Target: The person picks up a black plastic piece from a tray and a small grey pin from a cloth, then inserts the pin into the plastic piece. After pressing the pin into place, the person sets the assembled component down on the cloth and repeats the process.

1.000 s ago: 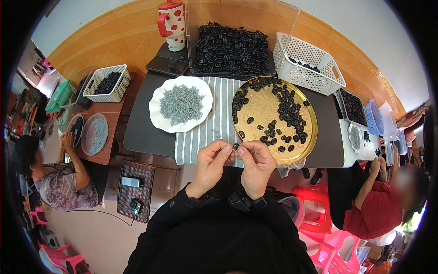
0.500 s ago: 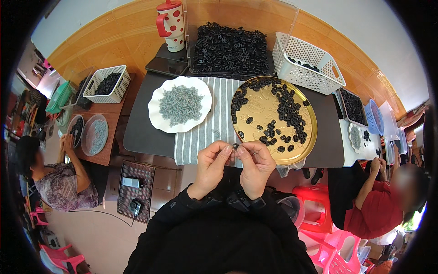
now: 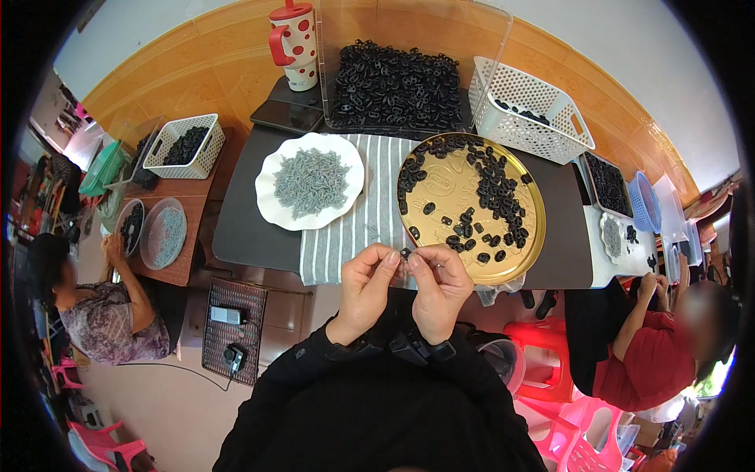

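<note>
My left hand (image 3: 364,289) and my right hand (image 3: 439,287) meet at the fingertips over the near table edge, both pinching one small black plastic part (image 3: 406,253). Just beyond them lies a round gold tray (image 3: 448,236) scattered with several black ring-shaped parts. To its left a white scalloped plate (image 3: 271,206) holds a heap of small grey metal pieces. Both dishes rest near a grey-and-white striped cloth (image 3: 354,236) on the dark table.
A clear bin piled with black parts (image 3: 397,82) stands at the back, with a white basket (image 3: 525,110) to its right and a red-dotted mug (image 3: 295,43) and dark phone (image 3: 291,116) to its left. Other people work at side tables left (image 3: 94,315) and right (image 3: 661,338).
</note>
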Tool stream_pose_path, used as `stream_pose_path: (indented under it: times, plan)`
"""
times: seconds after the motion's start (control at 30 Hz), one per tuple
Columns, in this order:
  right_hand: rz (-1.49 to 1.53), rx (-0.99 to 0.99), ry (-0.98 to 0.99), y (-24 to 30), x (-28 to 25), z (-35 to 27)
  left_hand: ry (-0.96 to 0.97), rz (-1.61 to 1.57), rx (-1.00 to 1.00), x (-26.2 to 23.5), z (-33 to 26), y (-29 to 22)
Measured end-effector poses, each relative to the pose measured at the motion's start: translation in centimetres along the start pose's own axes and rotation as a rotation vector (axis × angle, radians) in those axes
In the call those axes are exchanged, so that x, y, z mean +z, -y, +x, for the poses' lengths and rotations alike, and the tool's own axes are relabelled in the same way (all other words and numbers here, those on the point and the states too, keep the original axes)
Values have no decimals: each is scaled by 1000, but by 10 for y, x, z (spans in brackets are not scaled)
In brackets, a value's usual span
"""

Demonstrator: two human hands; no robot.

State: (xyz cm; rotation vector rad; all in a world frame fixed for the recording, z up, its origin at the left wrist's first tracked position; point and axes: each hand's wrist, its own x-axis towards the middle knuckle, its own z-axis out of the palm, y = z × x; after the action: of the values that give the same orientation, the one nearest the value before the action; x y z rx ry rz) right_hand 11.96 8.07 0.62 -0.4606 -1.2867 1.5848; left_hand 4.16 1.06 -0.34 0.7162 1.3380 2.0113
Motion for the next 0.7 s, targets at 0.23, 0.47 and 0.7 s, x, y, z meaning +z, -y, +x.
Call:
stream_pose_path:
  times: [0.23,0.47,0.7]
  plan:
    - [-116,-49,23,-4,-4,0,-41,23,74,6,-2,4]
    - [-376,-267,75,4,1,-2,-126,127,262,13,-5,10]
    - [-363,-258,78,-1,-3,0,-153,315,393,11,-1,8]
